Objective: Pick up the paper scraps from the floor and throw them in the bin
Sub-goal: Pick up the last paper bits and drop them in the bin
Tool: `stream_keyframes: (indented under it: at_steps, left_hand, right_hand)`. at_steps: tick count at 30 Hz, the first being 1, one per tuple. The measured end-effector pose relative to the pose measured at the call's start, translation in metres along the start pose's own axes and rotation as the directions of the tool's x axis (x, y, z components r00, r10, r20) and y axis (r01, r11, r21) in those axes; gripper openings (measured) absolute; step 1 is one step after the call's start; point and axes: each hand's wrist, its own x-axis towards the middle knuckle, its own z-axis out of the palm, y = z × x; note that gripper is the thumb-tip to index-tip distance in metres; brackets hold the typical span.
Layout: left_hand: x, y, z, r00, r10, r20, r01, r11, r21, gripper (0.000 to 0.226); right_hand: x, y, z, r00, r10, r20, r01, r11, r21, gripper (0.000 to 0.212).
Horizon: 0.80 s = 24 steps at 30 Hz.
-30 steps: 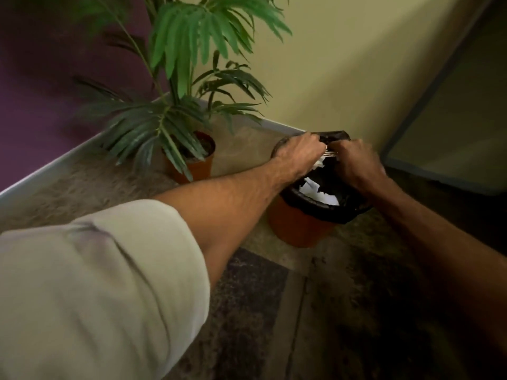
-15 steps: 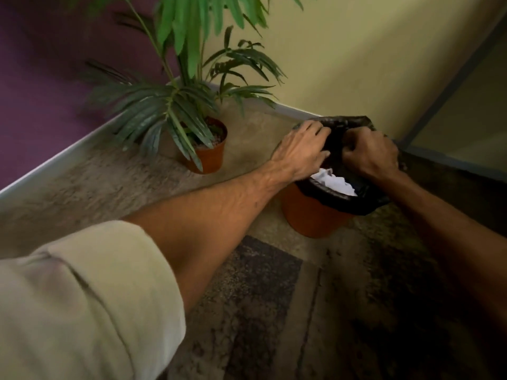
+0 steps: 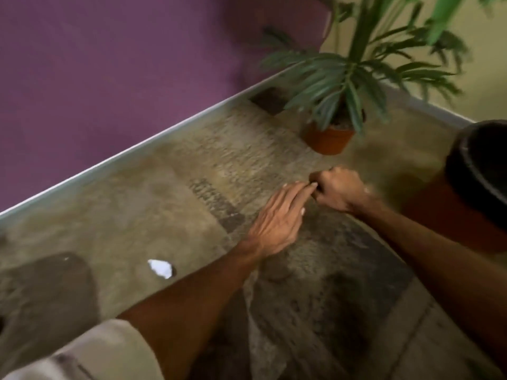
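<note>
A white paper scrap (image 3: 161, 268) lies on the carpet at the lower left, well left of both hands. The orange bin (image 3: 452, 215) with a black liner stands at the right edge, partly cut off. My left hand (image 3: 277, 223) hovers over the carpet with its fingers stretched flat and together, nothing in it. My right hand (image 3: 338, 189) is a closed fist just beyond it, touching the left fingertips. No paper shows in the fist. Both hands are left of the bin and clear of it.
A potted palm (image 3: 329, 137) in an orange pot stands behind the hands near the corner. A purple wall with a pale skirting board (image 3: 131, 152) runs along the left. Patterned carpet covers the floor.
Both hands have come away from the bin's mouth and moved left over the carpet. The view has swung left, so the bin sits at the right edge and a scrap on the floor shows.
</note>
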Motion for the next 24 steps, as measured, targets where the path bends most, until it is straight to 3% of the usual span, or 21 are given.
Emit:
stream_keyframes:
  at_steps: [2, 5, 8, 10, 12, 17, 20, 24]
  left_hand:
    - [-0.064, -0.032, -0.012, 0.985, -0.171, 0.030, 0.169, 0.984, 0.052, 0.057]
    - [-0.162, -0.079, -0.036, 0.896, -0.419, 0.150, 0.387, 0.900, 0.201, 0.066]
    - [-0.240, -0.108, -0.062, 0.699, -0.695, 0.168, 0.608, 0.701, 0.371, 0.082]
    - [-0.270, -0.117, -0.069, 0.549, -0.824, 0.140, 0.725, 0.553, 0.411, 0.074]
    - [-0.280, -0.121, -0.070, 0.452, -0.876, 0.168, 0.794, 0.481, 0.372, 0.070]
    - [-0.272, -0.122, -0.053, 0.489, -0.819, 0.301, 0.675, 0.573, 0.465, 0.084]
    - [-0.257, -0.123, -0.047, 0.531, -0.788, 0.310, 0.705, 0.615, 0.353, 0.095]
    - [-0.236, -0.135, -0.039, 0.589, -0.728, 0.352, 0.647, 0.685, 0.334, 0.100]
  right_hand:
    - [0.019, -0.054, 0.035, 0.991, -0.013, 0.134, 0.000, 0.995, 0.099, 0.024]
    - [0.033, -0.118, 0.091, 0.975, 0.044, 0.218, -0.098, 0.964, 0.245, 0.037]
    - [0.027, -0.154, 0.138, 0.963, 0.090, 0.253, -0.150, 0.962, 0.229, 0.062]
    - [0.023, -0.165, 0.157, 0.977, 0.126, 0.174, -0.154, 0.975, 0.161, 0.063]
    - [0.024, -0.174, 0.163, 0.987, 0.144, 0.078, -0.153, 0.979, 0.135, 0.062]
    - [0.034, -0.185, 0.167, 0.993, 0.114, -0.004, -0.111, 0.975, 0.191, 0.052]
    - [0.048, -0.194, 0.165, 0.997, 0.073, -0.008, -0.067, 0.955, 0.288, 0.041]
    - [0.061, -0.213, 0.163, 0.997, 0.081, -0.015, -0.073, 0.951, 0.301, 0.050]
